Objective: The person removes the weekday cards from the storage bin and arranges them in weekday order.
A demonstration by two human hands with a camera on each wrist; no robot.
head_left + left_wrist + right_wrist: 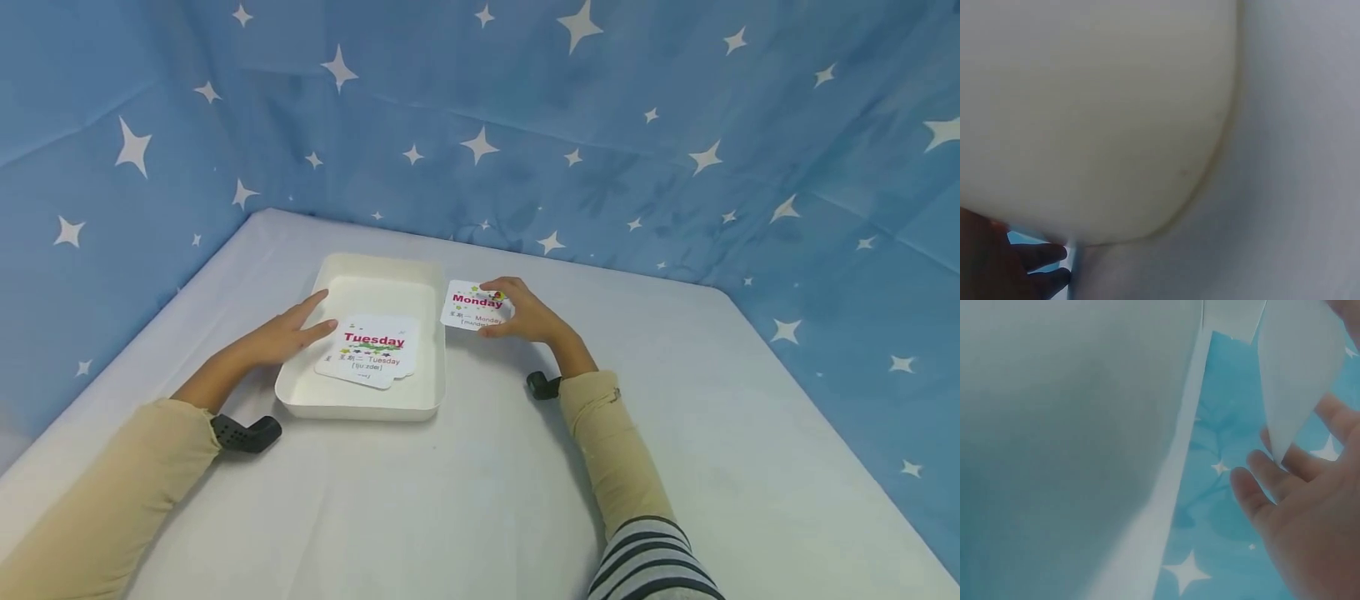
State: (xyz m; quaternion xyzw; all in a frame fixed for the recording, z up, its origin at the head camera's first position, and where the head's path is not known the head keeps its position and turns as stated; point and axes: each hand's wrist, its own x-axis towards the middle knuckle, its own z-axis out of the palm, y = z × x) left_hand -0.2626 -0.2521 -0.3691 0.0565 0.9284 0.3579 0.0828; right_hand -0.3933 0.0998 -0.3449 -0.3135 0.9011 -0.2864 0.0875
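Observation:
In the head view my right hand (531, 317) holds a white "Monday" word card (472, 305) just right of the tray, thumb on the near edge and fingers on the far edge. The same card (1297, 369) shows its blank back in the right wrist view. My left hand (279, 337) is at the left rim of a white tray (358, 410), thumb and forefinger reaching over it with nothing pinched. A "Tuesday" card (375, 342) lies inside the tray, partly covering at least one more card (362, 378). In the left wrist view the tray's outer side (1097, 125) hides much of the left hand.
A white cloth (495, 483) covers the table. Blue curtains with white stars (480, 146) hang behind and at both sides of it. Each wrist bears a dark camera mount, the left one (247, 434) near the tray's front left corner.

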